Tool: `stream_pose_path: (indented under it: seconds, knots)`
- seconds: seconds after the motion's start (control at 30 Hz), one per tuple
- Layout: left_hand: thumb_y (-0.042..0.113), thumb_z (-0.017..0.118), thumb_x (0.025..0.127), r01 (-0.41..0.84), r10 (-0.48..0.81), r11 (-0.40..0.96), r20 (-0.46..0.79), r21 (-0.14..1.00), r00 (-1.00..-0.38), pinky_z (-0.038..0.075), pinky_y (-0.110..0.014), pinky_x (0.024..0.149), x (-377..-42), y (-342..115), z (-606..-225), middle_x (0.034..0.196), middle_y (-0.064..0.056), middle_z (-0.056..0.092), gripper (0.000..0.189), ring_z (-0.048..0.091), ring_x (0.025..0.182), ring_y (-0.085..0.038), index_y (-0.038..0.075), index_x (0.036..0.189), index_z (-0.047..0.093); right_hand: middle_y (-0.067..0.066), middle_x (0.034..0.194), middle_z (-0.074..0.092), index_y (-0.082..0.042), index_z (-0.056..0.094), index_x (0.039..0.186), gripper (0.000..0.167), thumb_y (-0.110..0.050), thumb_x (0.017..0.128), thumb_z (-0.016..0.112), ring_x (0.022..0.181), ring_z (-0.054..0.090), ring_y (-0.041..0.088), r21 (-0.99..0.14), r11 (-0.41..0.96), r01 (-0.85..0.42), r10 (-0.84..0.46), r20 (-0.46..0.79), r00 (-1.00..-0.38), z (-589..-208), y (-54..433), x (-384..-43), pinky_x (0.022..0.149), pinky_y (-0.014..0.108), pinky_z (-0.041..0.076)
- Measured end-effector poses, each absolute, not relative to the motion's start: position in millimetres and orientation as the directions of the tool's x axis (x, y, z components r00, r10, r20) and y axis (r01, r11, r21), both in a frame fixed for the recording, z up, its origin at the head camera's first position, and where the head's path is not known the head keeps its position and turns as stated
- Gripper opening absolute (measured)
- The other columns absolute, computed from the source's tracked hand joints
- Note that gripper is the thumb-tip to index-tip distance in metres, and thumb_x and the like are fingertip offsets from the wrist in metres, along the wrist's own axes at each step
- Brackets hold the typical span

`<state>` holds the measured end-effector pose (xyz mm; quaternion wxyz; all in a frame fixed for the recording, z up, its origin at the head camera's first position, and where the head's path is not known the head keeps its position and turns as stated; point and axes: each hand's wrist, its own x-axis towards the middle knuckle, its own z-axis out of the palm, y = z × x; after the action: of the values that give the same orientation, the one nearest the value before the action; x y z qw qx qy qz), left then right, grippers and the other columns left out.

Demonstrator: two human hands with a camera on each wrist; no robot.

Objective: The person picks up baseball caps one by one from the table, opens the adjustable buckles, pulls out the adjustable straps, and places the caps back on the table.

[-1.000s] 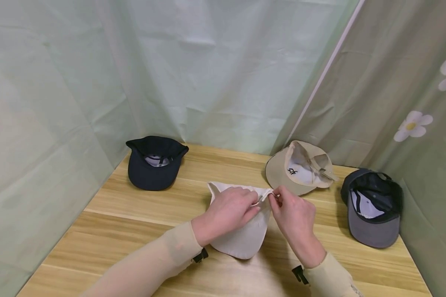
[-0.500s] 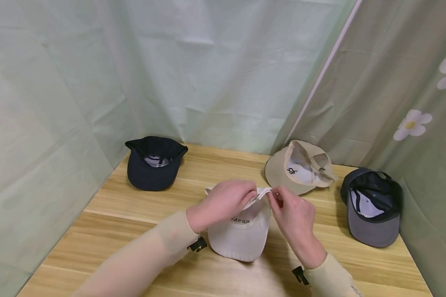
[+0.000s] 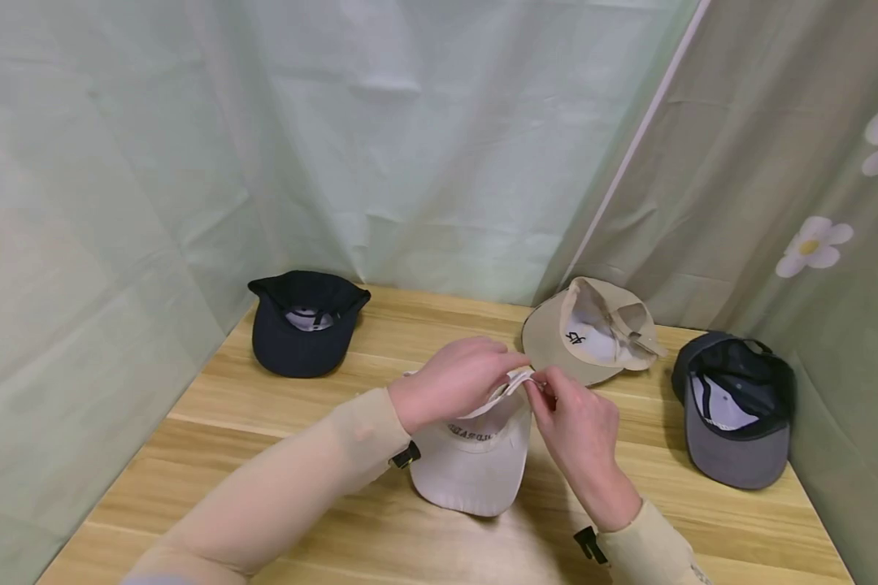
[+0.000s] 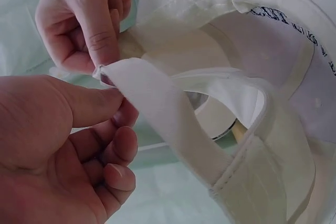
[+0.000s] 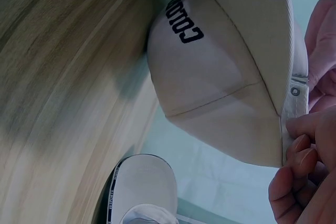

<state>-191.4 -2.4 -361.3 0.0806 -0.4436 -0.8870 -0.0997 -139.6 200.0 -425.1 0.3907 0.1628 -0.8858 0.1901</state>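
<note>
A white baseball cap [image 3: 475,471] with dark lettering sits brim toward me on the wooden table, its back strap [image 4: 152,98] raised between my hands. My left hand [image 3: 457,382] pinches the strap's end between thumb and forefinger, close to a small metal buckle [image 5: 299,80]. Opposite it, my right hand [image 3: 578,418] pinches the cap's back edge beside a metal eyelet [image 5: 295,91]. In the left wrist view the strap arches over the cap's back opening, and the fingertips of both hands nearly meet at the buckle. Part of the cap's rim is hidden behind my left hand in the head view.
A black cap [image 3: 300,345] lies upside down at the back left. Behind my right hand is a beige cap [image 3: 545,337], with a dark grey cap [image 3: 739,455] farther right. Pale green curtains [image 3: 410,162] border the table [image 3: 249,471] at the back and sides.
My left hand has moved up and right along the strap toward my right hand, uncovering the lettering inside the cap. The right hand has stayed nearly in place, still pinching.
</note>
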Motion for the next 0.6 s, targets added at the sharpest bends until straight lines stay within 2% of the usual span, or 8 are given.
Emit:
stream_pose_path:
  seconds: [0.13,0.3,0.5,0.6]
  knots:
    - [0.009,0.070,0.106,0.813,0.781,0.575,0.236,0.089,-0.578,0.054,-0.034,0.079,-193.2,0.2,-362.1,0.093,0.004,0.068,0.031,0.065,0.086,-0.017,0.026,0.131,0.077,0.000,0.072,0.073,-0.012,0.074,0.092,0.015,-0.013,0.091,0.090,0.051,0.065,0.017,-0.207,0.875,-0.438,-0.136,0.763,-0.632,-425.5,200.2,-139.2,0.042,0.036,0.040]
    - [0.011,0.073,0.106,0.809,0.782,0.583,0.222,0.068,-0.582,0.055,-0.033,0.082,-194.6,2.0,-363.3,0.098,0.004,0.072,0.030,0.067,0.090,-0.018,0.027,0.131,0.077,0.000,0.072,0.074,-0.012,0.074,0.092,0.016,-0.012,0.090,0.091,0.051,0.065,0.016,-0.212,0.873,-0.439,-0.135,0.760,-0.636,-426.1,200.0,-139.3,0.043,0.036,0.040]
    - [0.016,0.077,0.104,0.818,0.786,0.573,0.254,0.042,-0.564,0.056,-0.035,0.082,-196.0,1.7,-365.3,0.094,0.002,0.070,0.010,0.069,0.090,-0.020,0.020,0.113,0.074,-0.001,0.074,0.074,-0.013,0.075,0.094,0.015,-0.014,0.092,0.089,0.053,0.066,0.017,-0.220,0.870,-0.442,-0.146,0.741,-0.656,-427.2,200.3,-139.5,0.043,0.036,0.041]
    - [0.017,0.078,0.104,0.823,0.783,0.567,0.288,0.031,-0.551,0.055,-0.036,0.080,-196.3,0.8,-365.5,0.090,0.002,0.068,0.008,0.068,0.087,-0.020,0.017,0.106,0.070,-0.002,0.073,0.073,-0.014,0.075,0.094,0.014,-0.013,0.092,0.089,0.053,0.066,0.017,-0.225,0.868,-0.442,-0.145,0.737,-0.660,-427.8,200.6,-139.6,0.044,0.036,0.041]
